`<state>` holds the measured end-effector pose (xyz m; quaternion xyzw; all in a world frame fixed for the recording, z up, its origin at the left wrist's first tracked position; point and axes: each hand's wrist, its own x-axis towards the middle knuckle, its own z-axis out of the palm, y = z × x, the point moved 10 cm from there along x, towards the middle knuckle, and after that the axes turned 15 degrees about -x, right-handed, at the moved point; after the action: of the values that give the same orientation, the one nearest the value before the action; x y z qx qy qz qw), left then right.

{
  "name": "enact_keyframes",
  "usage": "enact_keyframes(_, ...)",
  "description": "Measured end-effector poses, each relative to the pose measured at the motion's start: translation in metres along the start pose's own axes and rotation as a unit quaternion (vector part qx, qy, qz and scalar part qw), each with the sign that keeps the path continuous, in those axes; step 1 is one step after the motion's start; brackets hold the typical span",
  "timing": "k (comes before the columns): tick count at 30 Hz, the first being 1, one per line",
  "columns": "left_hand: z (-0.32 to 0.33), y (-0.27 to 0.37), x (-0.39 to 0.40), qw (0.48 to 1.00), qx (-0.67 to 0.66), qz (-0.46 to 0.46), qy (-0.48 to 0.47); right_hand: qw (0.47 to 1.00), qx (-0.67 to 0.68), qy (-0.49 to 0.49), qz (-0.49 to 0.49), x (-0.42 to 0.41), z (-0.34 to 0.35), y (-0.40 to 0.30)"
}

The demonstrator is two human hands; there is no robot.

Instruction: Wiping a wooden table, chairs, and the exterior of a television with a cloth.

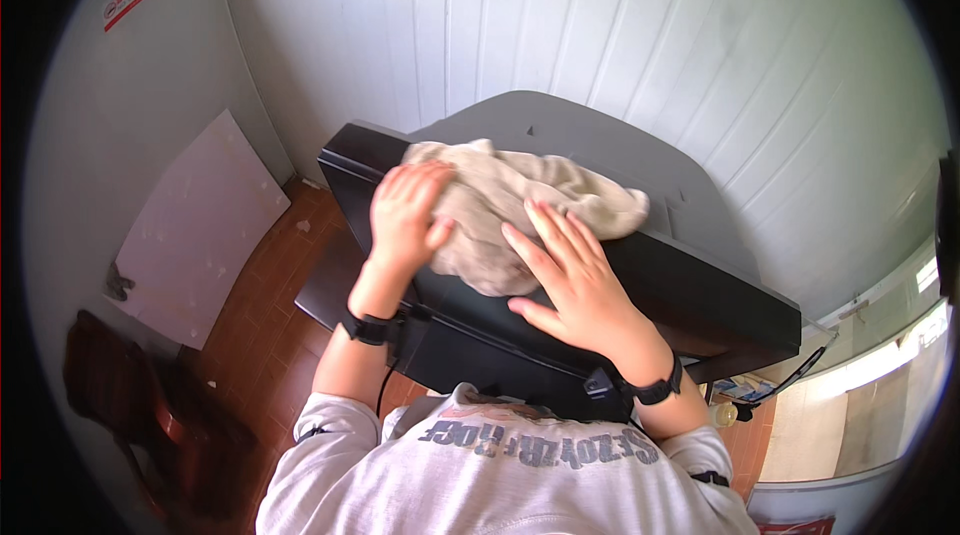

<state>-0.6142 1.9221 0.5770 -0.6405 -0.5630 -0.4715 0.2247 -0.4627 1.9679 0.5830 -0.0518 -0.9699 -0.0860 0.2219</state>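
Observation:
A crumpled beige cloth (487, 220) is draped over the top edge of a large television (697, 295) with a black front frame and a grey rear housing. My left hand (405, 216) has hold of the cloth's left side, fingers together on top and thumb bent inward. Over the cloth's lower right part, my right hand (574, 272) is spread, with its fingertips at the fabric and its palm facing down. The cloth hides part of the frame's top. Most of the screen side is seen at a steep angle.
A white panelled wall (570, 17) stands close behind the television. To the left, a pale board (199, 235) leans on the wall near a dark wooden chair (112, 377). Below lies a black stand (480, 362); a small jar (724, 415) is at the right.

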Motion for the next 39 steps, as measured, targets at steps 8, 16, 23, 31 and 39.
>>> enact_keyframes(8, -0.087, -0.131, -0.011, 0.982, -0.018, -0.183, 0.034, 0.988, -0.146, 0.037, 0.02, 0.092, 0.059, -0.032)
enact_keyframes(16, -0.1, -0.107, -0.013, 0.99, -0.079, -0.091, 0.075, 0.991, -0.033, 0.099, 0.087, 0.108, 0.036, -0.024)
enact_keyframes(23, -0.107, -0.022, -0.005, 0.93, -0.331, -0.117, 0.106, 0.971, 0.098, 0.215, 0.04, 0.082, -0.002, -0.006)
enact_keyframes(31, -0.029, 0.034, 0.0, 0.907, -0.351, -0.191, -0.135, 0.919, 0.143, 0.362, 0.067, 0.005, -0.122, 0.027)
enact_keyframes(39, 0.089, 0.115, -0.017, 0.77, -0.558, -0.174, -0.254, 0.936, -0.018, 0.346, 0.062, -0.059, -0.132, 0.032)
